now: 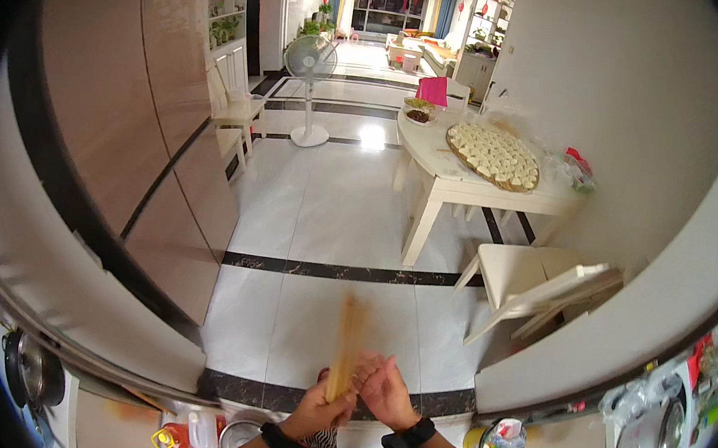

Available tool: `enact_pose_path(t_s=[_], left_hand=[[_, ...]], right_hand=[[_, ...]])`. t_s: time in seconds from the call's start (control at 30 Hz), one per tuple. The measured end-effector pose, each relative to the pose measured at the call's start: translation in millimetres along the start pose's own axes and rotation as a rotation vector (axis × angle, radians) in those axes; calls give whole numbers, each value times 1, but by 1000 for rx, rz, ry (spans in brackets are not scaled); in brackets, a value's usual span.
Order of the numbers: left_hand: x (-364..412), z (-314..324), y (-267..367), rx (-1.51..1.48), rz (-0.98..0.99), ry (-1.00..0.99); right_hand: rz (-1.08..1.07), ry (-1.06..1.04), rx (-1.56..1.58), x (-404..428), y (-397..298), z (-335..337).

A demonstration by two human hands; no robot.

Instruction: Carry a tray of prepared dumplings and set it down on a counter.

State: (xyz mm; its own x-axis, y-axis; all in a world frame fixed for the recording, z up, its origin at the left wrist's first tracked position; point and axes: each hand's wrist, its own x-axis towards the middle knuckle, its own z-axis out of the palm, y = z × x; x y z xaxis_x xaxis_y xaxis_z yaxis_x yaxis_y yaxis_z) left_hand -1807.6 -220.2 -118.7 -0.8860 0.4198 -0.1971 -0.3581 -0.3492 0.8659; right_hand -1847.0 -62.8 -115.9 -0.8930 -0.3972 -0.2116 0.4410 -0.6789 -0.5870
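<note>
My left hand [318, 409] grips the lower end of a long pale wooden stick [347, 346], which points up and away from me. Motion blurs its far end, and I cannot tell whether it is one stick or several held together. Close to its right side is my right hand [389, 392], thumb raised and fingers loosely curled, with nothing visible in it. Whether those fingers touch the wood is unclear. Both wrists wear black straps. Beyond the hands lies a pale tiled floor [333, 221] crossed by a dark band [354, 271].
Dumplings [492, 152] cover a round woven tray on a white table [429, 166] ahead right. A white chair [510, 271] stands nearer. A pedestal fan [310, 90] is ahead left. Below me are a filled bin [500, 442], a metal basin [241, 434] and plastic bottles [203, 430].
</note>
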Motion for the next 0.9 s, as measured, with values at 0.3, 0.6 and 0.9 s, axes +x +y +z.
enact_pose_path(t_s=[0.3, 0.6, 0.9], left_hand=[[295, -63, 98, 278, 408, 254], [553, -103, 185, 259, 181, 98], [838, -142, 222, 502, 100, 223]], right_hand=[[137, 192, 319, 260, -114, -12], [50, -427, 760, 465, -245, -89], [113, 470, 429, 632, -413, -196]])
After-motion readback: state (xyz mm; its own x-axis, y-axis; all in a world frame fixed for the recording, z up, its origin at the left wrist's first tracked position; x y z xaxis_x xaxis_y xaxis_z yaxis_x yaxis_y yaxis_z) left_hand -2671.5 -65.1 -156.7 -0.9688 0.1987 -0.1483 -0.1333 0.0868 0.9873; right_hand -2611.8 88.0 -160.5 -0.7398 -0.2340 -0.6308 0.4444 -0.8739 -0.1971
